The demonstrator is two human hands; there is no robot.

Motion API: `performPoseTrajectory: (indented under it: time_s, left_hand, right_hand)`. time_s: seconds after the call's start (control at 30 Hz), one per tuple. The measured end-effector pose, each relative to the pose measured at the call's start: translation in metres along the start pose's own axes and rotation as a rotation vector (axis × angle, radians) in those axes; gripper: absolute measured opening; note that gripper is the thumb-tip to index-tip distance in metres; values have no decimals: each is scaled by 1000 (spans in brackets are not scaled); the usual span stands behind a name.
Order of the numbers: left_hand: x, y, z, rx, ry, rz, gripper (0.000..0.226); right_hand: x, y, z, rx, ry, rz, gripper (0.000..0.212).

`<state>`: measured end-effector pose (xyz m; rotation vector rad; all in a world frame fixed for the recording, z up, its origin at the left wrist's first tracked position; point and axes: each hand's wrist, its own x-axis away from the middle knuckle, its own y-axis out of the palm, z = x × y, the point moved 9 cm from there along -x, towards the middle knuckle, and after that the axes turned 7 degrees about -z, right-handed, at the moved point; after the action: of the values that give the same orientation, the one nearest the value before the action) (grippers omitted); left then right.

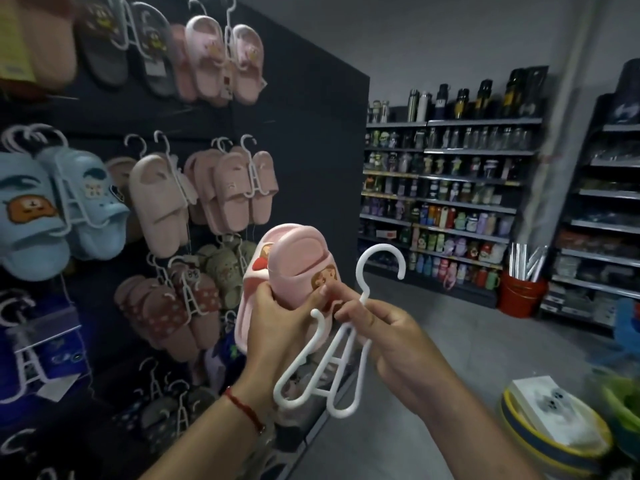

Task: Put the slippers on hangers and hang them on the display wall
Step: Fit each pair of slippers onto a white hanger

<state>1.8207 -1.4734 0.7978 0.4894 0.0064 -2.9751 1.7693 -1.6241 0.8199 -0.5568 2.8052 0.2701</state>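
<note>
A person's left hand (277, 315) grips a pair of pink slippers (294, 271), fingers curled round their lower end, toes pointing up, while the right hand (388, 336) pinches the stem of a white plastic hanger (332, 362) just beside them, its hook rising above the fingers and its loops hanging below. A red string bracelet (244, 408) circles the left wrist. To the left of the hands, the dark display wall (304, 133) holds pink, blue and grey slippers on hangers; beyond the right hand stand shelves of bottles (446, 202) and a red bucket (519, 294)
</note>
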Motion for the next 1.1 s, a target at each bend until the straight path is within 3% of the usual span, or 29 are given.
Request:
performPoseTrajectory:
  time_s: [0.1,0.23,0.33,0.43,0.5,0.7,0.93,1.1]
  left_hand:
    - [7,2,3,-5,7,-12,60]
    - [19,19,16,43,67,-97,52]
    - [27,41,17,120,61,-166,44]
    - [29,53,5,307,-15,-217,22]
    - [28,53,-1,434,-82,-236,26]
    - [27,59,-23,673,-490,-340,70]
    - [-13,30,-49,362,-414,-132,47]
    - [-29,24,-64,368,-447,-16,37]
  right_hand:
    - [2,-10,8,-152,46,7,24]
    - [4,-11,20,-508,15,-30,44]
    - [0,-11,28,-702,-12,110,38]
    - [-1,-20,30,-781,-22,279,26]
    - [-1,-28,25,-769,-72,297,31]
    - [0,-56,29,-601,-132,353,30]
    - [2,-64,40,-467,-80,415,30]
    - [-1,-91,54,102,-10,573,37]
